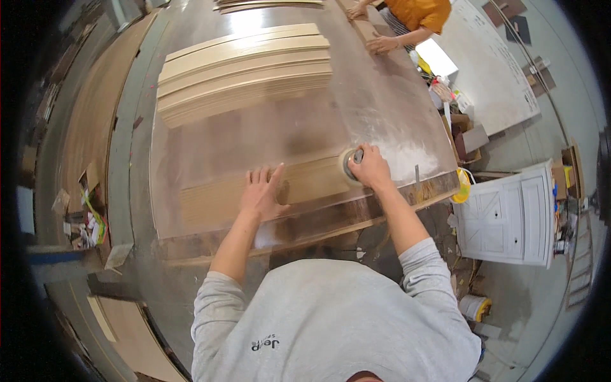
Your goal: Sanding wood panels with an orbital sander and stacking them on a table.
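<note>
A flat row of narrow tan wooden boards (213, 196) lies along the near side of the big worktable. My left hand (259, 196) rests on these boards with its fingers spread. Near their right end, my right hand (372, 169) is closed round a small round tool with a pale rim and a dark top (347, 167), which sits against the board surface. The tool's underside is hidden, so its exact kind does not show. Farther back stands a stack of similar pale boards (245, 67).
White dust (407, 158) covers the worktable (235, 143) at the right. Across it, a co-worker in an orange shirt (423, 13) handles a brown board (368, 30). A white cabinet (506, 216) and a yellow bucket (462, 186) stand off the right edge; more boards (270, 5) lie at the far end.
</note>
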{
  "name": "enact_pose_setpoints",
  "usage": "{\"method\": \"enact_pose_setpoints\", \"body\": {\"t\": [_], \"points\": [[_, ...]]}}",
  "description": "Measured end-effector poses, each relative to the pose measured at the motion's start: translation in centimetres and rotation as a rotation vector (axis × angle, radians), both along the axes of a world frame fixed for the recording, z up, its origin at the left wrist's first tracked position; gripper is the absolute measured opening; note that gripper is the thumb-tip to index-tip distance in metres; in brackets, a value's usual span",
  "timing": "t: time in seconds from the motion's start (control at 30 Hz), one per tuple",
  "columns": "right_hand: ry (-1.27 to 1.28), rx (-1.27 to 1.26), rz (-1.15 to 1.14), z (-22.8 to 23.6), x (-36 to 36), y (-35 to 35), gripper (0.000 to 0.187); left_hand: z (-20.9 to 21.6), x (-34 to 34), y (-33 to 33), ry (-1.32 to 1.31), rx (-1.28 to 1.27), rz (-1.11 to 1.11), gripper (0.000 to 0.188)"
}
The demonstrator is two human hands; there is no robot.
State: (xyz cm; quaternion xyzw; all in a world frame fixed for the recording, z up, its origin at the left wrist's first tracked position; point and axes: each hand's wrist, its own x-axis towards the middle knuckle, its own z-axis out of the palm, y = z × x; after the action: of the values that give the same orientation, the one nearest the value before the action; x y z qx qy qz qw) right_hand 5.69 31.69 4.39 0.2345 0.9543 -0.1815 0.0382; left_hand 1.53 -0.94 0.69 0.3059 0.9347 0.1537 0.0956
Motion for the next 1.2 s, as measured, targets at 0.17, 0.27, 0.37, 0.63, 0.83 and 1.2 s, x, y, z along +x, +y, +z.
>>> {"method": "enact_pose_setpoints", "body": {"t": [0.17,0.27,0.37,0.63,0.83,1.2], "points": [[0.054,-0.080,0.200,0.8,-1.6,-10.3,0.051,-1.0,0.0,-0.3,0.012,-0.006,-0.023,0.122],[0.025,-0.161,0.260,0.4,-2.5,-11.9,0.049,-1.5,-0.1,-0.5,0.001,-0.001,-0.020,0.124],[0.138,-0.121,0.253,-1.2,-3.0,-9.4,0.048,-1.7,-0.3,-0.2,-0.023,0.004,-0.028,0.127],[0.053,-0.068,0.277,-0.4,-3.8,-13.9,0.050,-1.0,0.0,-0.4,-0.018,-0.032,-0.023,0.129],[0.032,-0.013,0.081,-0.5,-3.3,-8.1,0.052,-0.9,-0.3,0.2,-0.013,-0.089,-0.042,0.130],[0.052,-0.055,0.032,0.7,0.4,-6.1,0.056,-3.0,-0.3,0.1,0.097,-0.084,-0.020,0.129]]}}
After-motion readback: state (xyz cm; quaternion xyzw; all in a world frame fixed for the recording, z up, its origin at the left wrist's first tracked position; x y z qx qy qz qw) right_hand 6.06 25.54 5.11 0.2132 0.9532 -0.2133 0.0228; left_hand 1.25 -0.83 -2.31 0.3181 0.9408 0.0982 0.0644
